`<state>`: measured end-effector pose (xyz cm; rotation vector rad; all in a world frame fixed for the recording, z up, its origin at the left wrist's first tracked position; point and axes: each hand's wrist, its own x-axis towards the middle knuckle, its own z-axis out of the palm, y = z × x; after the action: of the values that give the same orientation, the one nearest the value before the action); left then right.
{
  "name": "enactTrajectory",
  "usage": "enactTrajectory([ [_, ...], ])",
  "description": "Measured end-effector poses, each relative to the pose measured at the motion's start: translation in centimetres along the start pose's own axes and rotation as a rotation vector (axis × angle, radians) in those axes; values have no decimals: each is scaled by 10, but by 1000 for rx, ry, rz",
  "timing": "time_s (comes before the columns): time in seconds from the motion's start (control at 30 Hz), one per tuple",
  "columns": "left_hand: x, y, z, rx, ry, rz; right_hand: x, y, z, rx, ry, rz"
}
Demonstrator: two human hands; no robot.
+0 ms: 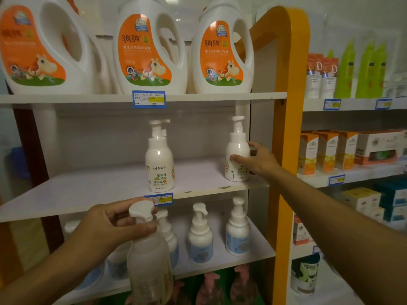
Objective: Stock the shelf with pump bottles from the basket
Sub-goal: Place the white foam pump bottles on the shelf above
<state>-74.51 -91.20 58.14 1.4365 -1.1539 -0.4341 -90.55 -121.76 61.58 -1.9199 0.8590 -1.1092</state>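
At centre right of the frame, the right hand is wrapped around a pump bottle that stands on the middle shelf, close beside the orange upright. The thumb lies across the label and the fingers are curled behind, clamped on the body. Whether the base is fully settled cannot be told; it appears to touch the board.

At lower centre, the left hand holds a second bottle in the air in front of the lower shelf, fingers closed around its neck just under the pump head. A third bottle stands alone at mid-frame on the middle shelf, at the front edge. The basket is not seen.

Several risks can be judged from here. The right bottle is tall and narrow, so it could be tipped if the hand is drawn back while the thumb drags on the label. The held bottle is gripped by the neck only and is blurred, so it may swing and could be knocked against the shelf edge or the blue price tag when raised. The centre bottle, being at the edge, could be pushed off by it.
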Motion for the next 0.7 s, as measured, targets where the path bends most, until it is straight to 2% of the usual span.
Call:
enactTrajectory([
  [0.17, 1, 3, -4, 10, 19, 2, 2, 3, 3, 1, -4, 11],
  [0.3, 3, 1, -4, 13, 68, -31, -5, -10, -1, -19, 205, -90],
  [0.37, 4, 1, -2, 35, 117, -45, -17, -28, -1, -8, 238, -167],
  [0.43, 6, 4, 1, 39, 136, -47, -39, -46, 5, 35, 129, -243],
  [0.5, 8, 12, 3, 37, 171, -25, -69, -58, 18, 67, -57, -284],
  [0.6, 17, 26, 8, 5, 188, 12, -113, -61, 44, 70, -395, -206],
  [0.7, 27, 40, 14, -24, 156, 52, -132, -58, 65, 81, -574, -177],
])
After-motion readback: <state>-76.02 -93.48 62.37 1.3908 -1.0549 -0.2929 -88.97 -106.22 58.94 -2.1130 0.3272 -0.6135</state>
